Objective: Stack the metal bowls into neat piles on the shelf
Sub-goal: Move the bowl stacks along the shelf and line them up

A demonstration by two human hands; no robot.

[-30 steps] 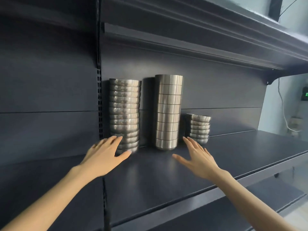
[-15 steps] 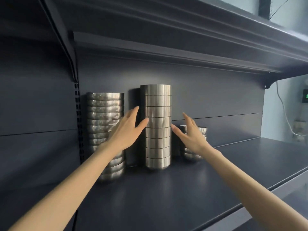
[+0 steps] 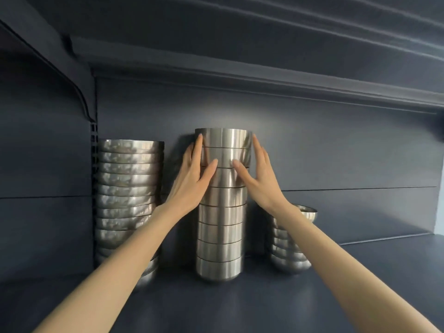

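Three piles of metal bowls stand at the back of the dark shelf (image 3: 264, 308). The tall middle pile (image 3: 221, 236) of straight-sided bowls has my hands on its upper part. My left hand (image 3: 192, 181) lies flat against its left side, fingers straight up to the top bowl, thumb on the front. My right hand (image 3: 259, 179) mirrors it on the right side. A wider pile of rounded bowls (image 3: 127, 179) stands to the left, partly behind my left forearm. A short pile (image 3: 288, 255) stands to the right, partly hidden by my right forearm.
The shelf above (image 3: 240, 56) overhangs close over the middle pile's top. A slotted upright and bracket (image 3: 93, 140) border the left pile. The back panel (image 3: 336, 152) runs right behind the piles. Bare shelf surface extends to the right and front.
Both hands rose from the shelf surface to the sides of the middle pile and now touch its top bowls. The view has moved closer and lower.
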